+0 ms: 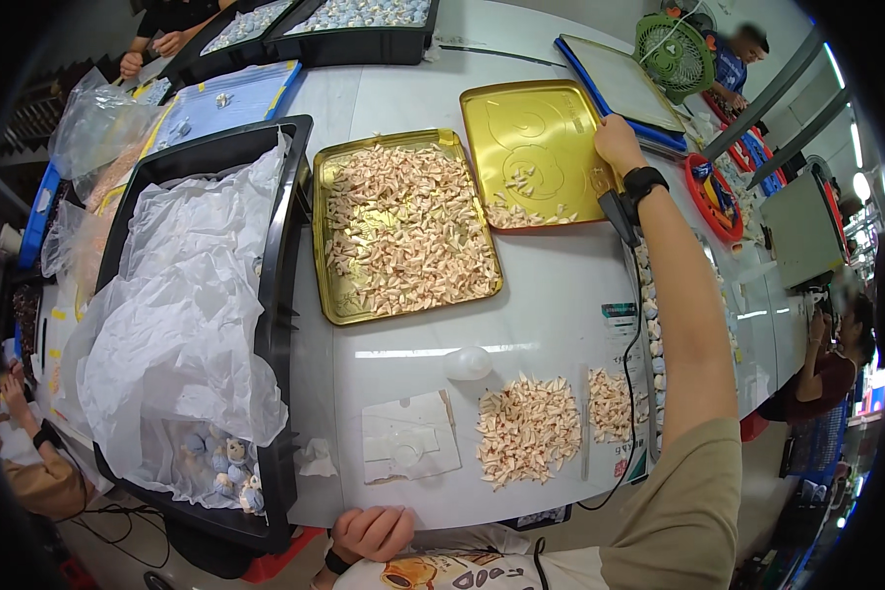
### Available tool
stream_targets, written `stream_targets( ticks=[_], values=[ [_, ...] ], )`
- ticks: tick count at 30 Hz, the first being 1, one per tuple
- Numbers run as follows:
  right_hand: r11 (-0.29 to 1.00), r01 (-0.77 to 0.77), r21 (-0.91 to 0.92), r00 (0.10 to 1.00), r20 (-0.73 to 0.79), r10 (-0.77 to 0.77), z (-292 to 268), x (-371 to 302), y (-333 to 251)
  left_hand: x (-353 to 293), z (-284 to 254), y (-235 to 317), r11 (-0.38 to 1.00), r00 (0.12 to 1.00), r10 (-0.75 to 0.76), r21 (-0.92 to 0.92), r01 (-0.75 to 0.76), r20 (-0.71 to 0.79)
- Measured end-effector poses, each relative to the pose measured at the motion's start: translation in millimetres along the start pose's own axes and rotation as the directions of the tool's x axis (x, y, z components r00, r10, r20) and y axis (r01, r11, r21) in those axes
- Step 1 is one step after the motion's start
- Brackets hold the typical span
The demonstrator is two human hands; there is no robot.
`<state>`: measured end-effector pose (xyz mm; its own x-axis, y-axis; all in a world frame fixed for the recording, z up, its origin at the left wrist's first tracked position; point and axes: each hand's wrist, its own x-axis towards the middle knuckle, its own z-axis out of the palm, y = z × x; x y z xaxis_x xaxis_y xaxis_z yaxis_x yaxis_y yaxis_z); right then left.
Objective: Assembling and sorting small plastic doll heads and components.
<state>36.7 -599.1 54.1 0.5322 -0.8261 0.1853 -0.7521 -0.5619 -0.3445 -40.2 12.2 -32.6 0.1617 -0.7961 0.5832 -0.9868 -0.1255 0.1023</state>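
My right hand (pixel 619 146) reaches out to the far right corner of a gold metal lid (pixel 536 123), fingers closed on its rim. A few small cream pieces (pixel 521 182) lie on the lid, mostly along its near side. Left of it, a gold tin tray (pixel 329 285) is spread with many cream, pointed pieces (pixel 413 226). My left hand (pixel 374 534) rests at the table's near edge, fingers curled into a loose fist with nothing visible in it. Nearer me lie a pile of the same pieces (pixel 529 433) and a smaller pile (pixel 615 405), with a clear strip (pixel 585 423) between them.
A black crate (pixel 290 226) lined with white paper (pixel 187 324) holds small blue-and-white figures (pixel 231 467) on the left. A white board (pixel 410 438) and a translucent dome-shaped piece (pixel 468 364) lie centrally. A dark cable (pixel 631 364) runs beneath my right arm. Co-workers sit around.
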Motion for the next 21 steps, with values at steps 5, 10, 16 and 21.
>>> stream_targets(
  ticks=[5,10,16,21],
  values=[
    [0.986,-0.06,0.158,0.995,-0.069,0.072,-19,-5,17,0,-6,5,1.0,1.0,0.016,0.02,-0.015,-0.024],
    [0.886,-0.046,0.462,0.969,-0.196,0.153,-43,-46,47,0,-2,5,0.999,1.0,-0.012,0.041,0.011,0.004],
    [0.701,0.014,0.713,0.951,-0.225,0.21,-125,-138,53,5,1,5,0.998,0.997,-0.052,-0.028,0.05,-0.053],
    [0.58,0.062,0.812,0.921,-0.271,0.28,-173,-232,85,4,6,2,0.998,0.993,-0.063,-0.013,0.062,-0.098]
  ],
)
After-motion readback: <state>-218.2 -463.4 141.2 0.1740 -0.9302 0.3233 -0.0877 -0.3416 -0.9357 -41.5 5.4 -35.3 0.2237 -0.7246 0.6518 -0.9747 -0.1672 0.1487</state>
